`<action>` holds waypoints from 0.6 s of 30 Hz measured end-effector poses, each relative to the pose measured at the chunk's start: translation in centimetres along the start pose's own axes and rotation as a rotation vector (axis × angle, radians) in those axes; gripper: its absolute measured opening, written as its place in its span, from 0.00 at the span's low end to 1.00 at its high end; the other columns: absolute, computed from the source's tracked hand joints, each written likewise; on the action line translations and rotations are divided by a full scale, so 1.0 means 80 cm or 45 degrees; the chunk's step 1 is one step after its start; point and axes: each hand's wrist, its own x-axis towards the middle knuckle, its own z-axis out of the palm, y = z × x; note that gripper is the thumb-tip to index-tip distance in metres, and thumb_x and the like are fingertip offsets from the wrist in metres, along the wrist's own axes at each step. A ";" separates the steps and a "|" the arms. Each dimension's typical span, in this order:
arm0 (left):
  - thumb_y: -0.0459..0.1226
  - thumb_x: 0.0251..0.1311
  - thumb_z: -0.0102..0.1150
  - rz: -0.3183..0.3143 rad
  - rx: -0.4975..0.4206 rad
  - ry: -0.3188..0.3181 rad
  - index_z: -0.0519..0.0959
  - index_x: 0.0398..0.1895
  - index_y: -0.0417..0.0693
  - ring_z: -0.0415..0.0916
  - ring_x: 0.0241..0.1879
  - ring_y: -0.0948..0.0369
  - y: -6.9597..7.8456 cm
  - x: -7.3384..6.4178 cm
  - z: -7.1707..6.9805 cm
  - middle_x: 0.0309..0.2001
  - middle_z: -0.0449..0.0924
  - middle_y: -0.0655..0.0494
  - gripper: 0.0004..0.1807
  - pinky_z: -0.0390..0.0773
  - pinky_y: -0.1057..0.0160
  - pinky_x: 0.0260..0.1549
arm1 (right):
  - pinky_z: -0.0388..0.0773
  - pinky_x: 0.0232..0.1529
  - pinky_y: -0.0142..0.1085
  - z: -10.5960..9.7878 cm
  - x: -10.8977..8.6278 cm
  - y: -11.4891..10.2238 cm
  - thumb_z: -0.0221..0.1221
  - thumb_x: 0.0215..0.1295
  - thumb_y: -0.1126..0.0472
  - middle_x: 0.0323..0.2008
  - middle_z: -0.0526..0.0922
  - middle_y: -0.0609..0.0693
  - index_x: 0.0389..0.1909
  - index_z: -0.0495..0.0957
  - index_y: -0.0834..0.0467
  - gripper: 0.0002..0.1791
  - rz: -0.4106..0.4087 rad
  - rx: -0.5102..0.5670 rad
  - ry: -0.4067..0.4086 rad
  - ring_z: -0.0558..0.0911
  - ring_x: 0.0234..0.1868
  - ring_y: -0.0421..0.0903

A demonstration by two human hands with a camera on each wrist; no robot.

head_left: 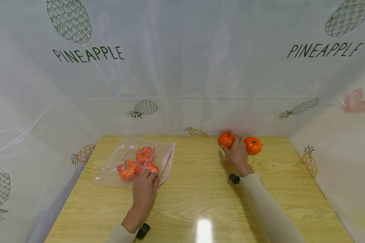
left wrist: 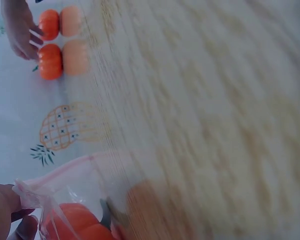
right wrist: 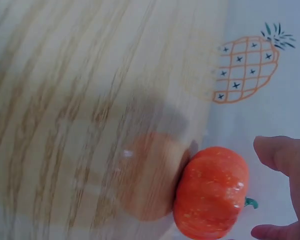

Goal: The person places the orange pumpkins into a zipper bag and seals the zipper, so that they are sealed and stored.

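A clear zip bag (head_left: 109, 172) with pink print lies on the left of the table, its pink-edged mouth facing right. Inside it are three small orange pumpkins (head_left: 128, 171). My left hand (head_left: 145, 189) pinches the bag near its mouth; in the left wrist view the film bunches between thumb and fingers. At the back right, my right hand (head_left: 238, 156) reaches over a pumpkin (head_left: 226, 140) with a green stem. The right wrist view has thumb and finger spread apart beside this pumpkin (right wrist: 211, 192). Another pumpkin (head_left: 253, 145) sits just right of that hand.
The glossy wooden table (head_left: 194, 189) reflects the pumpkins. White sheeting (head_left: 182, 77) printed with pineapples rises along its back and both sides, close behind the loose pumpkins. A dark strap camera (head_left: 234, 179) sits at the right wrist.
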 end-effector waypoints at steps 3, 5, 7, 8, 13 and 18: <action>0.33 0.53 0.81 0.007 -0.007 0.013 0.87 0.30 0.45 0.77 0.29 0.54 -0.001 0.000 0.001 0.30 0.76 0.54 0.08 0.71 0.55 0.30 | 0.72 0.61 0.69 0.002 0.004 0.000 0.66 0.72 0.51 0.73 0.58 0.75 0.77 0.54 0.73 0.46 0.004 -0.029 -0.030 0.66 0.69 0.76; 0.33 0.53 0.81 0.004 -0.011 0.008 0.87 0.30 0.45 0.78 0.30 0.53 -0.001 -0.001 0.001 0.30 0.77 0.54 0.08 0.72 0.54 0.30 | 0.72 0.61 0.68 0.004 0.006 0.001 0.66 0.73 0.51 0.73 0.58 0.75 0.77 0.54 0.74 0.46 0.009 -0.037 -0.039 0.66 0.69 0.75; 0.33 0.53 0.81 -0.006 -0.009 -0.005 0.87 0.30 0.45 0.78 0.31 0.53 -0.001 -0.002 0.002 0.31 0.77 0.54 0.08 0.72 0.55 0.30 | 0.73 0.61 0.68 0.005 0.007 0.003 0.66 0.72 0.52 0.72 0.59 0.75 0.77 0.54 0.73 0.46 0.013 -0.040 -0.039 0.67 0.68 0.75; 0.33 0.54 0.81 -0.011 -0.007 -0.012 0.88 0.31 0.45 0.78 0.31 0.53 -0.001 -0.002 0.002 0.31 0.77 0.54 0.08 0.72 0.55 0.31 | 0.73 0.61 0.68 0.006 0.009 0.004 0.67 0.72 0.52 0.72 0.59 0.75 0.77 0.54 0.73 0.46 0.013 -0.039 -0.037 0.67 0.68 0.75; 0.33 0.54 0.81 -0.014 -0.003 -0.019 0.88 0.31 0.45 0.78 0.31 0.54 -0.002 -0.003 0.004 0.31 0.77 0.54 0.08 0.73 0.55 0.31 | 0.72 0.61 0.69 0.010 0.017 0.010 0.67 0.72 0.51 0.72 0.59 0.76 0.79 0.52 0.70 0.48 0.021 -0.034 -0.045 0.65 0.69 0.76; 0.32 0.52 0.82 0.015 -0.015 0.018 0.87 0.30 0.45 0.77 0.30 0.53 -0.003 -0.004 0.005 0.30 0.76 0.54 0.08 0.72 0.54 0.30 | 0.70 0.65 0.67 0.015 0.025 0.018 0.66 0.74 0.52 0.72 0.60 0.75 0.78 0.52 0.70 0.46 0.017 -0.016 -0.087 0.64 0.71 0.74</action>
